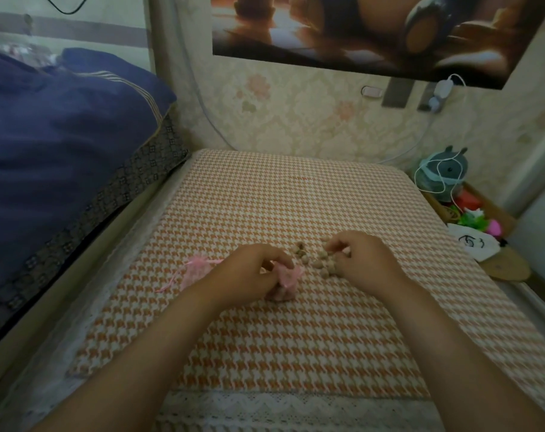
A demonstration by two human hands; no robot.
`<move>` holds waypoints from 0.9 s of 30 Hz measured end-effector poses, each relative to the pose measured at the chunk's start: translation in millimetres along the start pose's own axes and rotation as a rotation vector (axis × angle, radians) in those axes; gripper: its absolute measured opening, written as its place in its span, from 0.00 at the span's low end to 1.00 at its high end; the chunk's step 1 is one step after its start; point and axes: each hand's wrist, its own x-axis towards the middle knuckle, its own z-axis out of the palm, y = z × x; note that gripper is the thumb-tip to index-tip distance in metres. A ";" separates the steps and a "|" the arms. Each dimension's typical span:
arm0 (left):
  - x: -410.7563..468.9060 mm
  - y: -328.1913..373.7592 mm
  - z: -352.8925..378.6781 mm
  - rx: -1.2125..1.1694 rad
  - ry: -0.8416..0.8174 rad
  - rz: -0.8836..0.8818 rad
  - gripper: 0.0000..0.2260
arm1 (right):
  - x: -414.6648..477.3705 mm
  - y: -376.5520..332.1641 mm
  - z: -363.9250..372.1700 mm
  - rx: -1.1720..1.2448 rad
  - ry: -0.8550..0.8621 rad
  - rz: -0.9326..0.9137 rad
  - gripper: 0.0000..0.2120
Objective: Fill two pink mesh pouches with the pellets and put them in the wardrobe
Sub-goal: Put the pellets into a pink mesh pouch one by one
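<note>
Our left hand [252, 274] curls its fingers round a small pink mesh pouch [286, 283] on the orange-and-white checked cloth [296, 198]. Our right hand [363, 260] bends its fingers over the little brown round pellets [322, 265] just beside that pouch. It seems to pinch one, but the view is blurry. A second pink mesh pouch [198, 269] lies just left of our left hand.

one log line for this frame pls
phase: filling | left hand: holds pouch | right hand: pinches pellets | second pouch: on cloth, untouched
</note>
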 end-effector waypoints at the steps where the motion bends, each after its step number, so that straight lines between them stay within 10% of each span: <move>1: -0.2 1.3 -1.1 -0.001 0.006 -0.018 0.12 | 0.8 6.2 3.5 -0.053 -0.040 0.032 0.09; 15: 1.3 1.8 -2.2 -0.103 0.148 -0.082 0.10 | 15.5 2.8 36.6 -0.407 -0.134 -0.050 0.08; 27: 2.0 4.8 -9.6 0.108 0.090 -0.100 0.07 | -14.1 -58.8 14.7 0.188 -0.039 -0.230 0.03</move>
